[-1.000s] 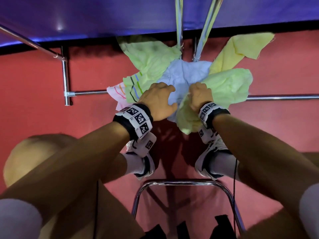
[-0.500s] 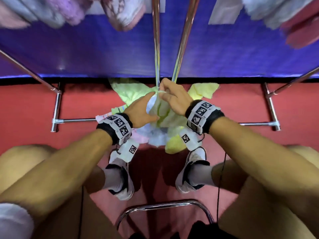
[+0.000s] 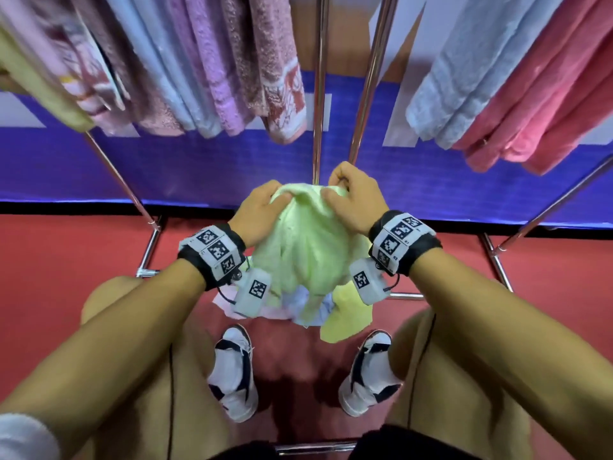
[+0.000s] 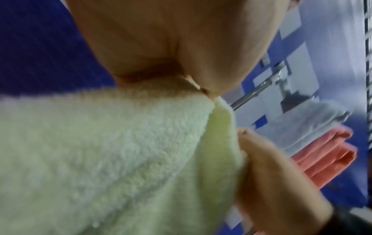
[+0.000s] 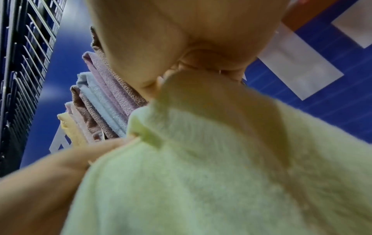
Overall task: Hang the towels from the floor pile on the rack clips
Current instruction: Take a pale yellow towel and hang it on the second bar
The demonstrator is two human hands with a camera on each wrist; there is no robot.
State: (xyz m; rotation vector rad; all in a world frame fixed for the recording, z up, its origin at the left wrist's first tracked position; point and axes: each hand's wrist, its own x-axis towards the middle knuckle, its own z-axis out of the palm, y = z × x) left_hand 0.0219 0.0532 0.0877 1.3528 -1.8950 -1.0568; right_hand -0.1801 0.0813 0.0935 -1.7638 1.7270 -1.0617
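Rack (image 3: 317, 94) stands ahead of me with pink, lilac, blue and coral towels (image 3: 232, 71) already hanging along its top, the floor pile (image 3: 345, 313) lying below between the rack's base bar and my shoes. Green towel (image 3: 308, 254) is up off the floor, my left hand (image 3: 258, 214) and right hand (image 3: 355, 200) each in a closed grip pinching its top edge side by side, probably to present a hem to a clip. No brand or legible writing; the wristbands (image 3: 215, 250) carry only square coded markers.

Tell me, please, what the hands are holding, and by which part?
Both hands, left and right, grip one light green towel by its bunched top edge; the rest hangs below.
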